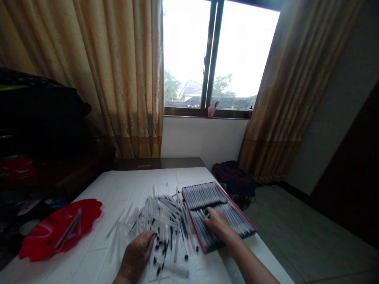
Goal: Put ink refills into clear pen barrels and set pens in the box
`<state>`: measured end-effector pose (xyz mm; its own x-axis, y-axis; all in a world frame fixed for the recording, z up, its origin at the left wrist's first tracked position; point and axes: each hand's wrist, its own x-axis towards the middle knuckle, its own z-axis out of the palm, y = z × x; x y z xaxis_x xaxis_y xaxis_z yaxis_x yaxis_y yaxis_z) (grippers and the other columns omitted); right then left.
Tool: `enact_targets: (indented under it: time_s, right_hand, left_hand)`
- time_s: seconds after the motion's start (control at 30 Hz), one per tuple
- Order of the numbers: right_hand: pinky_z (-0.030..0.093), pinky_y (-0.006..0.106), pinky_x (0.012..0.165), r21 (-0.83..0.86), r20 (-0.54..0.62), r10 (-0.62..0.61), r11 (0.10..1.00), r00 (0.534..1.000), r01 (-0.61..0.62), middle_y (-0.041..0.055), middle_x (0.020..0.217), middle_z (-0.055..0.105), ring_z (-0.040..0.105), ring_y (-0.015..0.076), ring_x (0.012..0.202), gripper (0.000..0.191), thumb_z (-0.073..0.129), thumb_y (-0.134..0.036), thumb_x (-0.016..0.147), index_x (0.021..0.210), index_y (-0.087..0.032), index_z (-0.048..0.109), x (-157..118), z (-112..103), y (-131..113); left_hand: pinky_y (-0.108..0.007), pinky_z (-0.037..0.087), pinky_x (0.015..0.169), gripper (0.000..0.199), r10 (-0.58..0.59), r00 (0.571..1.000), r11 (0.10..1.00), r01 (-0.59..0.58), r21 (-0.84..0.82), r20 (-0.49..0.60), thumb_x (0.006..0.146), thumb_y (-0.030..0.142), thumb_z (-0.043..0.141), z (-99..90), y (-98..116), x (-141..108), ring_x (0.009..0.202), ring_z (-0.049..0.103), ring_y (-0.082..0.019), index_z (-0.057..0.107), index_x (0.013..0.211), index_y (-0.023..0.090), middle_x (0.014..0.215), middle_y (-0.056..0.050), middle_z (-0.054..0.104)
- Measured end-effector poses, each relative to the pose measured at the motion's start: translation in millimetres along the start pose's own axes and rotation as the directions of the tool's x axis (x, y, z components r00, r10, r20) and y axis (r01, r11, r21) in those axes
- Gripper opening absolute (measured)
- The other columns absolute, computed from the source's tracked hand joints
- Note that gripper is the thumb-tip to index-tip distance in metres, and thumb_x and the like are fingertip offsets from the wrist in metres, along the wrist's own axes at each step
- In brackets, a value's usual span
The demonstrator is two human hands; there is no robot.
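My right hand [215, 221] reaches over a shallow red-edged box [253, 230] filled with rows of clear tubes with dark ends. Its fingers are bent together on the lower row, and what they hold is too small to make out. At the near side of a loose pile of clear tubes [152, 211], my left hand [139, 250] has thumb and forefinger pinched at a small black cap [155, 235]. Several black caps [186, 257] and thin dark rods lie in and before the pile. A wider clear tube [175, 269] lies near the front.
A red scalloped tray [91, 205] with a few clear tubes stands at the left of the white table [115, 182]. Dark bags and clutter fill the far left. Behind the table are a low brown cabinet [177, 162] and dark cloth [233, 175] on the right.
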<state>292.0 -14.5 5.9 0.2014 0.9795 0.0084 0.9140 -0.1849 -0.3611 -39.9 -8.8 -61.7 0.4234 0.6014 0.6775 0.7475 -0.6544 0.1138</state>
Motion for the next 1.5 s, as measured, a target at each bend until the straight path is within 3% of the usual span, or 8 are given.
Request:
enact_targets:
  time_s: [0.3, 0.5, 0.6, 0.73, 0.83, 1.03, 1.3, 1.5]
  right_hand:
    - [0.042, 0.028, 0.069, -0.056, 0.048, -0.028, 0.998, 0.998, 0.031, 0.0098, 0.095, 0.073, 0.066, 0.0255, 0.091, 0.022, 0.057, -0.02, 0.076, 0.091, -0.021, 0.072, -5, -13, 9]
    - [0.041, 0.028, 0.072, -0.122, -0.023, -0.131, 0.984, 0.991, 0.127, 0.0117, 0.1, 0.07, 0.064, 0.0239, 0.093, 0.029, 0.044, -0.022, 0.086, 0.101, -0.019, 0.069, -19, -25, -24]
    - [0.041, 0.023, 0.069, -0.121, 0.051, -0.324, 0.937, 0.945, 0.328, 0.0052, 0.093, 0.072, 0.065, 0.0198, 0.087, 0.026, 0.047, -0.023, 0.084, 0.092, -0.023, 0.071, -32, -15, -54]
    - [0.041, 0.021, 0.066, -0.108, 0.17, -0.542, 0.82, 0.823, 0.562, 0.0013, 0.093, 0.071, 0.066, 0.0176, 0.083, 0.027, 0.054, -0.018, 0.076, 0.096, -0.028, 0.07, -54, 13, -82]
    - [0.041, 0.024, 0.062, -0.134, 0.21, -0.604, 0.761, 0.769, 0.635, 0.0041, 0.089, 0.071, 0.067, 0.0199, 0.079, 0.029, 0.054, -0.015, 0.074, 0.095, -0.026, 0.069, -64, 29, -88]
    - [0.042, 0.026, 0.059, -0.185, 0.188, -0.643, 0.719, 0.742, 0.67, 0.0074, 0.084, 0.069, 0.067, 0.0217, 0.074, 0.022, 0.049, -0.013, 0.077, 0.089, -0.021, 0.066, -65, 39, -86]
    - [0.044, 0.026, 0.064, -0.126, 0.036, -0.64, 0.759, 0.767, 0.639, 0.0068, 0.085, 0.067, 0.065, 0.0199, 0.075, 0.022, 0.046, -0.009, 0.082, 0.094, -0.019, 0.061, -66, 31, -87]
    - [0.046, 0.029, 0.073, 0.391, -0.308, -0.383, 0.784, 0.871, 0.483, 0.0091, 0.088, 0.066, 0.063, 0.02, 0.081, 0.022, 0.041, -0.023, 0.088, 0.1, -0.016, 0.058, -58, 24, -92]
  left_hand:
    - [-0.024, 0.059, 0.073, 0.034, -0.005, 0.998, 1.0, 0.005, -0.001, -0.062, 0.095, 0.034, 0.033, -0.2, -1, 1, 0.077, 0.073, -0.016, 0.065, 0.093, 0.022, 0.084, -0.002, 0.076]
    - [-0.024, 0.059, 0.071, 0.037, -0.01, 0.995, 1.0, 0.01, 0.002, -0.096, 0.096, 0.035, 0.032, 0.8, -4, 1, 0.076, 0.073, -0.016, 0.066, 0.092, 0.022, 0.084, -0.003, 0.077]
    - [-0.025, 0.06, 0.07, 0.039, -0.013, 0.994, 1.0, 0.014, 0.005, -0.107, 0.096, 0.035, 0.03, 1.5, -4, 1, 0.076, 0.073, -0.017, 0.066, 0.092, 0.021, 0.084, -0.004, 0.076]
    - [-0.025, 0.06, 0.069, 0.041, -0.014, 0.993, 1.0, 0.016, 0.014, -0.114, 0.097, 0.036, 0.028, 1.6, -3, 1, 0.076, 0.073, -0.016, 0.065, 0.091, 0.021, 0.082, -0.004, 0.076]
    - [-0.024, 0.06, 0.069, 0.04, -0.019, 0.994, 1.0, 0.022, 0.018, -0.112, 0.097, 0.035, 0.029, 1.8, -3, 0, 0.076, 0.073, -0.016, 0.065, 0.091, 0.02, 0.083, -0.004, 0.076]
    - [-0.024, 0.059, 0.069, 0.039, -0.024, 0.993, 0.999, 0.027, 0.021, -0.115, 0.097, 0.034, 0.029, 2.2, -1, 0, 0.076, 0.073, -0.016, 0.065, 0.091, 0.02, 0.083, -0.004, 0.076]
    - [-0.024, 0.059, 0.068, 0.033, -0.01, 0.995, 1.0, 0.012, 0.017, -0.1, 0.096, 0.031, 0.032, -1.4, 1, 1, 0.075, 0.072, -0.016, 0.063, 0.093, 0.021, 0.083, -0.003, 0.075]
    - [-0.031, 0.057, 0.074, 0.029, 0.006, 0.997, 1.0, -0.004, 0.025, -0.08, 0.094, 0.034, 0.038, -9.6, 8, 4, 0.084, 0.069, -0.02, 0.06, 0.105, 0.02, 0.09, -0.007, 0.072]
